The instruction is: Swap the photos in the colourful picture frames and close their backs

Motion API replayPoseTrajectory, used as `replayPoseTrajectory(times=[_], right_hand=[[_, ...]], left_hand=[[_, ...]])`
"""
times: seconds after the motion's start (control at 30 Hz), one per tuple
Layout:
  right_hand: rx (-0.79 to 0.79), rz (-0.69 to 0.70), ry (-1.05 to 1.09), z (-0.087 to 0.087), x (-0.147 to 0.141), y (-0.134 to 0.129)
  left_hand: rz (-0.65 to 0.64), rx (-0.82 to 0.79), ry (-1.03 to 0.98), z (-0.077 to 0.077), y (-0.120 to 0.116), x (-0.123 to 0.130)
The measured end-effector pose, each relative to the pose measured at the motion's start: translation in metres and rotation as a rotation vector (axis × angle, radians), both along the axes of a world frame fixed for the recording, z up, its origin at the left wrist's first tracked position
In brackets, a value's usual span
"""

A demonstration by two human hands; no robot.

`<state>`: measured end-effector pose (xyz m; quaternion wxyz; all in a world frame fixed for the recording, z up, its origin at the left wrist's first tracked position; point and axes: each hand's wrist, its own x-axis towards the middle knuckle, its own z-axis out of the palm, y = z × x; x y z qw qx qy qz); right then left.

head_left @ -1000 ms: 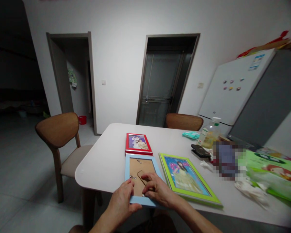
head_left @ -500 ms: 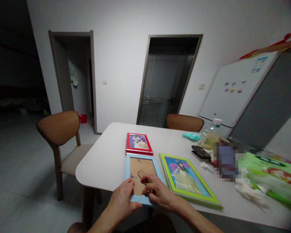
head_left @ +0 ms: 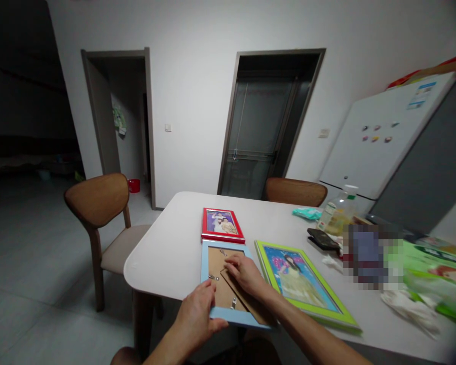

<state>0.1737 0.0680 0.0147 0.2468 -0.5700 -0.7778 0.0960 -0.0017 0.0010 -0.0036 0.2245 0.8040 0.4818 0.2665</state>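
A light blue picture frame (head_left: 205,261) lies face down, its brown backing board (head_left: 215,261) facing up with small metal clips (head_left: 233,303) around it. My left hand (head_left: 195,312) grips the frame's near left corner, thumb at the front edge and fingertips over the left side. Across the backing reaches my right hand (head_left: 247,276), its fingers bunched together near the far right part. What those fingertips press or pinch is hidden. Below that hand a brown stand flap (head_left: 247,299) slants over the board. A red picture frame (head_left: 222,237) touches or nearly touches the blue one's far end.
To the right lies a green picture frame (head_left: 319,317), photo up. Beyond it on the white table (head_left: 163,243) are a dark wallet-like item (head_left: 323,239), a bottle (head_left: 338,210), a teal packet (head_left: 307,213), crumpled tissue (head_left: 408,309) and a green package (head_left: 433,268). A wooden chair (head_left: 99,200) stands left.
My right hand has moved away from the frame's near edge toward its far right part, uncovering a clip near that edge. My left hand keeps its hold. The view has shifted slightly.
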Motion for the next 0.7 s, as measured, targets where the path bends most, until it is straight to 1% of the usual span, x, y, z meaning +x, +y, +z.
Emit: replayPoseTrajectory(times=[0.07, 0.13, 0.2, 0.27, 0.4, 0.53, 0.6, 0.7], right_hand=[[-0.009, -0.095, -0.044, -0.003, -0.005, 0.023], [-0.022, -0.157, -0.053, -0.008, -0.01, 0.043], [-0.03, -0.223, -0.06, -0.013, -0.012, 0.058], [-0.034, -0.273, -0.065, -0.017, -0.013, 0.067], [-0.035, -0.322, -0.061, -0.021, -0.014, 0.074], [-0.029, -0.332, -0.007, -0.019, -0.014, 0.075], [-0.031, -0.32, 0.048, -0.016, -0.014, 0.074], [-0.027, -0.274, 0.162, -0.007, -0.01, 0.068]], left_hand=[[0.001, -0.004, 0.004, 0.001, 0.0, 0.001], [0.009, -0.018, 0.003, 0.001, 0.0, 0.002], [0.016, -0.037, 0.004, 0.001, 0.0, 0.003], [0.02, -0.056, 0.011, 0.002, 0.0, 0.003], [0.024, -0.063, 0.017, 0.005, -0.002, 0.001], [0.036, -0.063, 0.048, 0.007, -0.005, 0.002], [0.026, -0.056, 0.102, 0.006, -0.005, 0.008], [-0.058, -0.004, 0.197, -0.001, -0.002, 0.023]])
